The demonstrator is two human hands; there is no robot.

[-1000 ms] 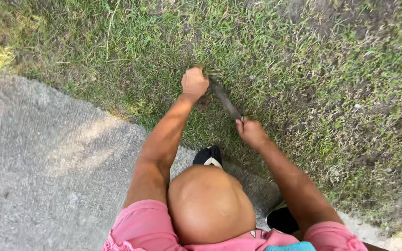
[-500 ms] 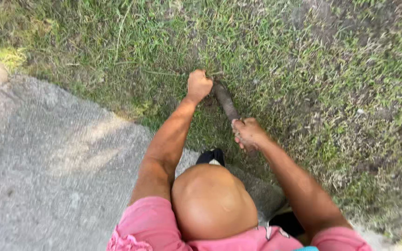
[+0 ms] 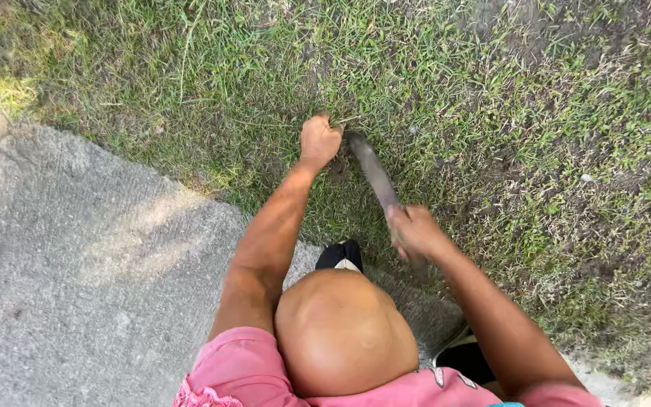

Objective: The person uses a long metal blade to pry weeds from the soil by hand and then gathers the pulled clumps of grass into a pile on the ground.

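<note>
Blade work sits at the centre of what we see: a long dark blade (image 3: 373, 172) lies slanted across the grass, its long axis running from the lower right, where we grip it, up and to the left toward our other fist. Nearest to us come the pink shorts (image 3: 242, 369) and our bent knee (image 3: 344, 332), with a black shoe (image 3: 340, 255) peeking out just past it and a second dark shoe (image 3: 465, 358) under our right forearm. Both feet rest near the edge of the grey concrete slab (image 3: 77, 271), which fills the lower left. A little farther out, our right hand (image 3: 414, 230) is closed firmly around the handle end of the blade, fingers wrapped over it. Farther still, our left hand (image 3: 319, 141) is clenched in a fist on a tuft of grass (image 3: 338, 120), held low against the ground. The two hands stay apart, the left ahead and to the left of the right, and the blade's tip lies just beside the left fist, close to the base of the gripped tuft. So the left hand is the one nearer the tip, while the right holds the far end of the tool. Beyond both, the lawn (image 3: 491, 90) spreads out, patchy green with bare brown soil showing toward the upper right.
</note>
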